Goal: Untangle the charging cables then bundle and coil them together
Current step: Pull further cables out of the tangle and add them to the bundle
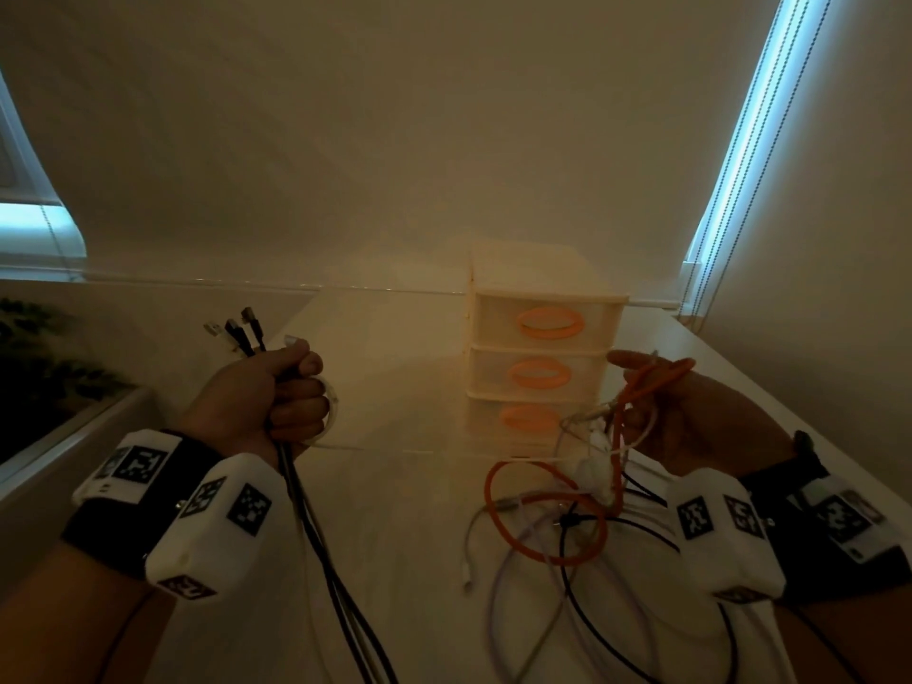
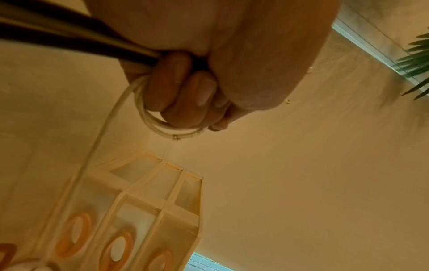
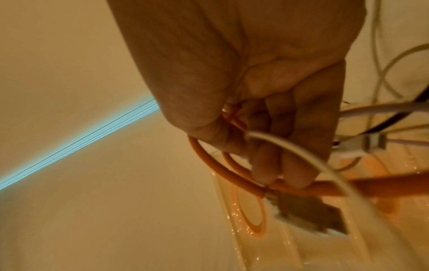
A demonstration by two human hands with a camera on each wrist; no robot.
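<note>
My left hand (image 1: 291, 392) is a fist round a bundle of black and white cables (image 1: 316, 535). Their plug ends (image 1: 237, 330) stick up above the fist, and the cords trail down toward me. A white loop (image 2: 157, 126) circles the curled fingers (image 2: 185, 95) in the left wrist view. My right hand (image 1: 691, 412) is raised to the right and pinches the orange cable (image 1: 656, 375), with thin white cords (image 1: 636, 436) draped over it. The orange cable (image 3: 232, 176) passes under the fingertips (image 3: 290, 174), beside a flat plug (image 3: 308, 218). A tangle of orange, black and white cables (image 1: 557, 525) lies on the table below.
A small cream drawer unit (image 1: 538, 338) with three orange-handled drawers stands on the white table (image 1: 395, 486) between my hands. A wall and blinds lie behind, with a bright window strip (image 1: 740, 140) at right. A dark plant (image 1: 39, 357) sits at the far left.
</note>
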